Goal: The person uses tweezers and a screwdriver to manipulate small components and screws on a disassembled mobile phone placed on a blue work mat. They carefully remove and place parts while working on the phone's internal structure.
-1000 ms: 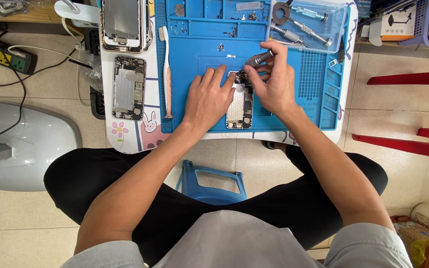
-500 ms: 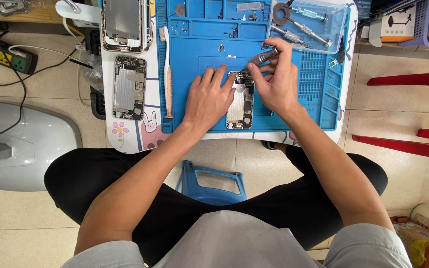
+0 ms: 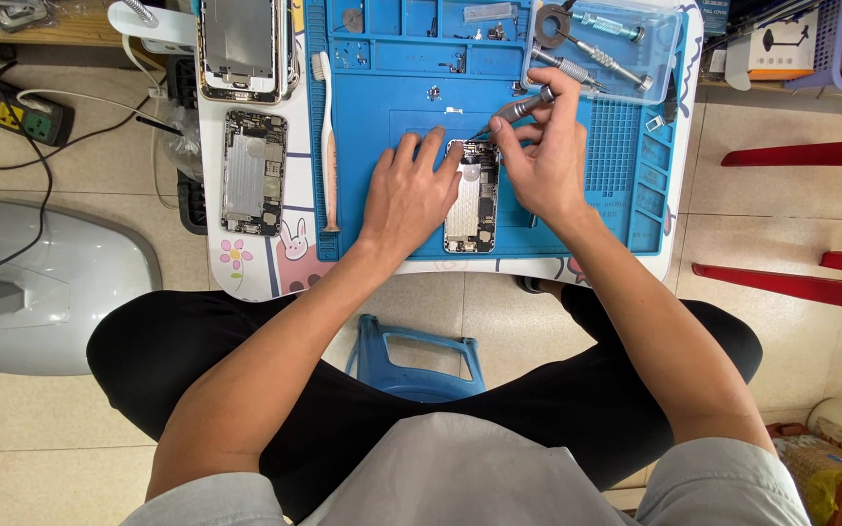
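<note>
An opened phone chassis [image 3: 471,200] lies on a blue work mat [image 3: 382,88] on a small white table [image 3: 246,268]. My left hand [image 3: 409,190] rests flat on the mat, its fingers pressing the phone's left edge and top. A small grey screwdriver [image 3: 526,103] sits in my right hand [image 3: 540,156], gripped by the fingertips, with the tip pointing down-left at the phone's top edge.
A second opened phone [image 3: 252,171] and a phone screen assembly [image 3: 243,44] lie on the table's left. A toothbrush [image 3: 325,127] lies along the mat's left edge. A clear tray of screwdrivers [image 3: 604,44] sits top right. Red stool [image 3: 821,224] right, power strip [image 3: 12,109] left.
My right hand has lifted slightly and tilted the screwdriver, bringing its tip to the phone's top edge. My left hand stays pressed on the phone.
</note>
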